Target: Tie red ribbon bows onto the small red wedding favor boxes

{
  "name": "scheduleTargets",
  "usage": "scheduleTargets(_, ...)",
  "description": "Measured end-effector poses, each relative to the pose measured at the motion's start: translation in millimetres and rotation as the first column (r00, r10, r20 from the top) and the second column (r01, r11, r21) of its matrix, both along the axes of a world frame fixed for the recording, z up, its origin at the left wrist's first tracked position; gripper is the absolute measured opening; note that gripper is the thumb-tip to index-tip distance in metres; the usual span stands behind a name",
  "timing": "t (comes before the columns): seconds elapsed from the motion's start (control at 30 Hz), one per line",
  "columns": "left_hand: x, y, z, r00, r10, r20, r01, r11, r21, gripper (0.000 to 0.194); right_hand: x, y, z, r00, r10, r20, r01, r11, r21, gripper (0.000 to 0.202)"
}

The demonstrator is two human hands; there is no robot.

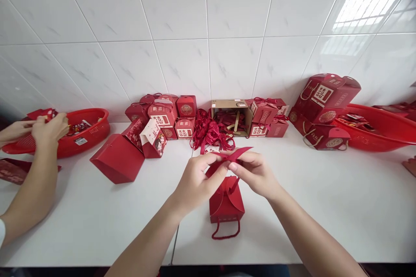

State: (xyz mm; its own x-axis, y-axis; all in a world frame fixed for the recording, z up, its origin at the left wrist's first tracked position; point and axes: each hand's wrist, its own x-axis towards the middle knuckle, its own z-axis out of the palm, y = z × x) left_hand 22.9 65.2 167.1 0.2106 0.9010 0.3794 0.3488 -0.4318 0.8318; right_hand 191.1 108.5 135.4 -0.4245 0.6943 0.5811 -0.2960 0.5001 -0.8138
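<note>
A small red gift box (pixel 226 203) stands on the white table in front of me, its curved top flaps folded together and a cord handle lying toward me. Just above its top, both hands pinch a dark red ribbon (pixel 242 152) that runs down to the box. My left hand (pixel 201 179) grips the ribbon between thumb and fingers. Close against it, my right hand (pixel 256 173) pinches the ribbon too, with one end sticking out to the upper right. My fingers partly hide where the ribbon crosses.
Behind my hands lie a heap of red ribbons (pixel 209 132) and an open carton (pixel 231 104) holding more. Red gift boxes (pixel 162 114) stand stacked on both sides. Red plastic baskets are at left (pixel 97 134) and right (pixel 383 134). A co-worker's hands (pixel 50 127) work over the left one.
</note>
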Motion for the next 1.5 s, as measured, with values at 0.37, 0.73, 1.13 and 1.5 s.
scheduleTargets(0.37, -17.3, 5.1, -8.0, 0.815, -0.057, 0.576, 0.314, 0.880, -0.356, 0.017, 11.9, 11.2, -22.9, 0.922, -0.381, 0.072, 0.245, 0.717, 0.653, 0.040)
scheduleTargets(0.73, -30.6, -15.5, -41.3, 0.964, 0.263, -0.027, -0.230, 0.887, 0.400, 0.034, 31.4, -13.9, -56.4, 0.814, -0.578, -0.054, 0.580, 0.804, 0.132, 0.024)
scheduleTargets(1.13, -95.4, -52.9, -154.8, 0.818, 0.485, -0.308, -0.526, 0.849, -0.059, 0.013, 123.4, -50.6, -152.8, 0.343, -0.694, 0.633, 0.926, 0.365, -0.101, 0.066)
scheduleTargets(1.5, -37.0, -27.6, -129.5, 0.996, 0.071, -0.049, -0.086, 0.825, -0.558, 0.038, 44.6, -43.0, -118.0, 0.810, -0.139, 0.570, 0.357, 0.888, -0.291, 0.045)
